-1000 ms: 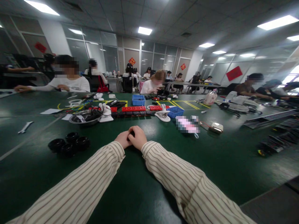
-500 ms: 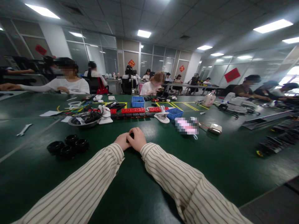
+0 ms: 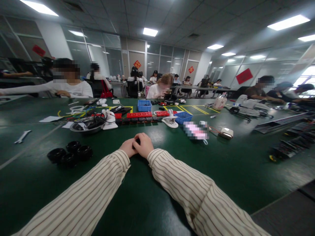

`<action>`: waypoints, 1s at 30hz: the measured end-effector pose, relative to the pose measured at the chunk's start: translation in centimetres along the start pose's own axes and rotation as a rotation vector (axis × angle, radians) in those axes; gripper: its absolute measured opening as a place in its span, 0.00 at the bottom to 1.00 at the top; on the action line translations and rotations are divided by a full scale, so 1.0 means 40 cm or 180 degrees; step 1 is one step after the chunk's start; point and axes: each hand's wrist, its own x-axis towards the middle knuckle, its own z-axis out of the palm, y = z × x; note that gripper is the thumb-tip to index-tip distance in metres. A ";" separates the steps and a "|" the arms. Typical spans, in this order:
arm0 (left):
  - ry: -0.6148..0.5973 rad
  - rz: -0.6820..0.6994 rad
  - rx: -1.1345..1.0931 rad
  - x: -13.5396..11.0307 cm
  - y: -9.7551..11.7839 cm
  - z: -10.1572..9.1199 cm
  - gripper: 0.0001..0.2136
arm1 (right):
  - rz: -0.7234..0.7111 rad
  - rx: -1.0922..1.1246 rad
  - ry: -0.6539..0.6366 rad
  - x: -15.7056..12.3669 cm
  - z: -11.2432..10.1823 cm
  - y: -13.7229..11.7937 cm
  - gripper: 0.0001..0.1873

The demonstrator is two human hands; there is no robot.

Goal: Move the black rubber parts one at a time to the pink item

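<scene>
My left hand [image 3: 128,148] and my right hand [image 3: 143,146] meet over the green table [image 3: 137,196], both in striped sleeves. The right fingers lie over the left ones, and both hands look closed. A dark patch shows between them; whether it is an object or shadow I cannot tell. Several shiny black round, hollow parts [image 3: 70,154] stand in a cluster to the left of my left hand. Beyond my hands lies a row of red and black power strips [image 3: 140,115]. A white clip-on base [image 3: 170,119] stands at its right.
A metal bowl [image 3: 87,127] holds dark cables at left; an open-ended wrench [image 3: 23,137] lies farther left. Blue bins [image 3: 144,105] stand ahead. At right are a gold-coloured box [image 3: 225,133], a metal rail [image 3: 283,124] and dark parts [image 3: 292,144]. Several people sit around.
The view has shifted slightly, so the table things sit a little farther left and higher. My hands keep the same joined pose.
</scene>
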 end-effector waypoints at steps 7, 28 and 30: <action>0.0053 -0.0091 -0.0008 0.001 -0.005 0.008 0.15 | 0.0087 -0.0067 0.0067 0.000 0.008 0.001 0.06; 0.0065 -0.0104 -0.0149 0.007 -0.021 0.014 0.21 | 0.0011 0.0031 0.0203 -0.002 -0.001 -0.005 0.04; 0.0055 -0.0102 -0.0134 0.007 -0.020 0.013 0.22 | -0.0004 0.0039 0.0194 -0.001 -0.002 -0.006 0.03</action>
